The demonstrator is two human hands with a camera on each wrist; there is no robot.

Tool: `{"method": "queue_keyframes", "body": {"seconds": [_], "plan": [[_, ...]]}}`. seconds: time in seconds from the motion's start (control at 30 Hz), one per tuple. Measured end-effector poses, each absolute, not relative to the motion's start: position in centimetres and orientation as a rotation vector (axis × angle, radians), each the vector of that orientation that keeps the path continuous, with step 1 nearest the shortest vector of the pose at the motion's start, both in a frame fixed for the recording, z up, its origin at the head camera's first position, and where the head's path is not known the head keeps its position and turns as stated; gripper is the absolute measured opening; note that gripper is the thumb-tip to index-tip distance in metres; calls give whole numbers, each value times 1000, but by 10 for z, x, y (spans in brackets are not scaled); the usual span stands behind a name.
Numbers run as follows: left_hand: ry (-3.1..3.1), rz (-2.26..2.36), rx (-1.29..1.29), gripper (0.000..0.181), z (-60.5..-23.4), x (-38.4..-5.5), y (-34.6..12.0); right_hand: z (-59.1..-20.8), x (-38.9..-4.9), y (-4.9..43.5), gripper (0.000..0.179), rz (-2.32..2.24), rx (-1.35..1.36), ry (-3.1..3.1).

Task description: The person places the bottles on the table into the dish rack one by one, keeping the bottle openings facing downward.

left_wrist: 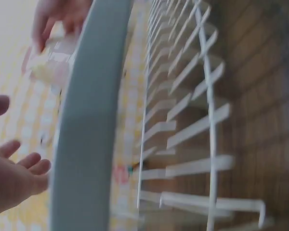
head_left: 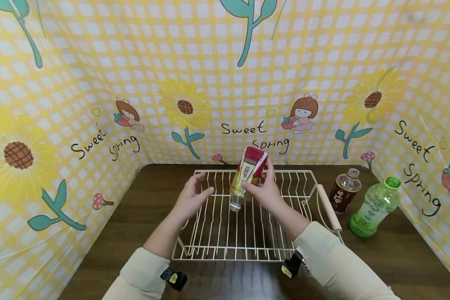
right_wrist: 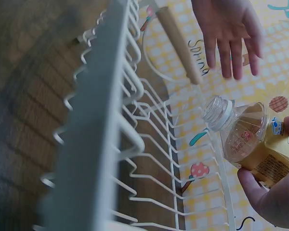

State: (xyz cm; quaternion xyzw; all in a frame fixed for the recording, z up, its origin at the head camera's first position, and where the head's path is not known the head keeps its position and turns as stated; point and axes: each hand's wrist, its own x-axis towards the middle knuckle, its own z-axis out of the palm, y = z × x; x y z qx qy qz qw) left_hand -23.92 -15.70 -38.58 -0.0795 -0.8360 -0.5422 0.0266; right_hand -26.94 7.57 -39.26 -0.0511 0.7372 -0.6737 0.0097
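My right hand (head_left: pixel 267 191) grips a clear plastic bottle (head_left: pixel 248 168) with a red and yellow label. The bottle is tilted neck-down over the rack, and the right wrist view shows its bare, threaded mouth (right_wrist: pixel 218 113) without a cap. My left hand (head_left: pixel 192 199) is held to the left of the bottle, apart from it, with fingers spread and nothing in them. Below both hands stands a white wire dish rack (head_left: pixel 225 248). In the left wrist view the left hand (left_wrist: pixel 14 178) shows its loosely spread fingers, and the bottle (left_wrist: pixel 53 60) is blurred.
Right of the rack stand a clear bottle with a dark red label (head_left: pixel 345 192) and a green-tinted bottle with a green cap (head_left: pixel 376 208). A wooden handle (head_left: pixel 328 207) is on the rack's right side. Checked yellow cloth (head_left: pixel 225 83) walls in the brown table (head_left: pixel 112 246).
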Motion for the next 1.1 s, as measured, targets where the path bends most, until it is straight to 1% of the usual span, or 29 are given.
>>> {"method": "queue_keyframes", "body": {"seconds": [0.1, 0.2, 0.37, 0.47, 0.7, 0.93, 1.1], "plan": [[-2700, -1574, -195, 62, -391, -242, -179, -393, -275, 73, 111, -2052, -163, 2357], [-2760, -1554, -126, 69, -399, -244, -196, -392, -280, 68, 111, -2016, -168, 2382], [-2755, -1744, 13, 81, -414, -247, -209, -388, -287, 58, 110, -1964, -197, 2406], [-2726, -1862, 45, 82, -421, -247, -211, -386, -291, 50, 110, -1940, -214, 2408], [-2646, -1926, 9, 79, -435, -249, -212, -391, -299, 30, 111, -1903, -228, 2394], [-2579, -1927, 1, 77, -437, -248, -210, -397, -299, 14, 111, -1843, -297, 2407], [-2460, -1993, -109, 78, -447, -248, -212, -403, -298, 7, 110, -1794, -330, 2420]]}}
